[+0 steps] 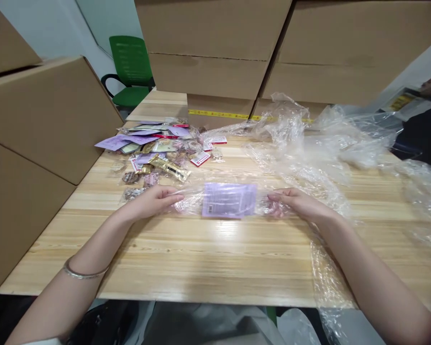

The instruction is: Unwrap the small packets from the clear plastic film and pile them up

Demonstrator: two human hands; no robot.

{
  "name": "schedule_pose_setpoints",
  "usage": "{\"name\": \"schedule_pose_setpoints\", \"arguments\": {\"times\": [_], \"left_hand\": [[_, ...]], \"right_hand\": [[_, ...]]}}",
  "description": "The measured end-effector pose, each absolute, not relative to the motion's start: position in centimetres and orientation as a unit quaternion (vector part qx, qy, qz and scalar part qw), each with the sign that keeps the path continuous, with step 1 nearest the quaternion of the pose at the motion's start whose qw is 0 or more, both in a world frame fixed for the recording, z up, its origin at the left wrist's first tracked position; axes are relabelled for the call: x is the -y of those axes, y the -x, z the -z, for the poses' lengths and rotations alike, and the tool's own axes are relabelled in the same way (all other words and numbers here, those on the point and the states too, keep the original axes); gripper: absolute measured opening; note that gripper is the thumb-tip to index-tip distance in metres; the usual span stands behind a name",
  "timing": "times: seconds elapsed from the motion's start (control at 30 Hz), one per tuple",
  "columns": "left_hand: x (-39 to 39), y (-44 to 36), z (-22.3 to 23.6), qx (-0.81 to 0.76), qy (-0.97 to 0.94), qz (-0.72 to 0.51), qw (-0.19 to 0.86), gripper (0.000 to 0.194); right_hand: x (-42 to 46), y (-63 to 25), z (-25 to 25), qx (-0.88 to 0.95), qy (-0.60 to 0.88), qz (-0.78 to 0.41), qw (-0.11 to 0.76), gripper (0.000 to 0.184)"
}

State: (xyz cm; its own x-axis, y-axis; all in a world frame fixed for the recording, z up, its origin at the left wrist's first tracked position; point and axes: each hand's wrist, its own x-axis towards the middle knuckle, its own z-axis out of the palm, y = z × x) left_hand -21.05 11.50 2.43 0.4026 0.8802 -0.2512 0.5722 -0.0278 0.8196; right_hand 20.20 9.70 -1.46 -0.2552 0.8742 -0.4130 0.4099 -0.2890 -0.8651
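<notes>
A strip of clear plastic wrap (192,196) is stretched between my two hands just above the table. My left hand (159,199) is closed on its left end, and my right hand (290,199) grips the right end. In the middle lies a flat lilac packet (228,200) with small print and a barcode, wrapped in or under the film. Left of and beyond my hands is a heap of lilac packets (114,142), gold-wrapped bars (169,167), red-and-white boxes (200,158) and small clear bags (131,178).
Crumpled plastic film (294,143) spreads over the right of the table (186,258) and hangs off its front edge. Large cardboard boxes (215,43) stand at the back, another cardboard box (46,115) at the left. A green chair (131,60) is behind. Yellow tape (218,114) runs along the back.
</notes>
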Motion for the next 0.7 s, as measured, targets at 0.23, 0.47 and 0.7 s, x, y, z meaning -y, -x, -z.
{"name": "schedule_pose_setpoints", "arguments": {"times": [0.23,0.47,0.7], "left_hand": [[-10.6,20.0,-0.2,-0.573,-0.807,-0.104,0.101,0.032],[-8.8,18.7,-0.2,-0.327,-0.936,-0.083,0.101,0.059],[-9.6,18.7,-0.5,-0.446,-0.874,-0.105,0.161,0.036]], "right_hand": [[-9.1,-20.1,1.1,0.663,0.703,-0.187,0.178,0.034],[-6.3,-17.0,0.5,0.887,0.406,-0.169,0.141,0.077],[-7.3,-16.5,1.7,0.813,0.491,-0.172,0.261,0.025]]}}
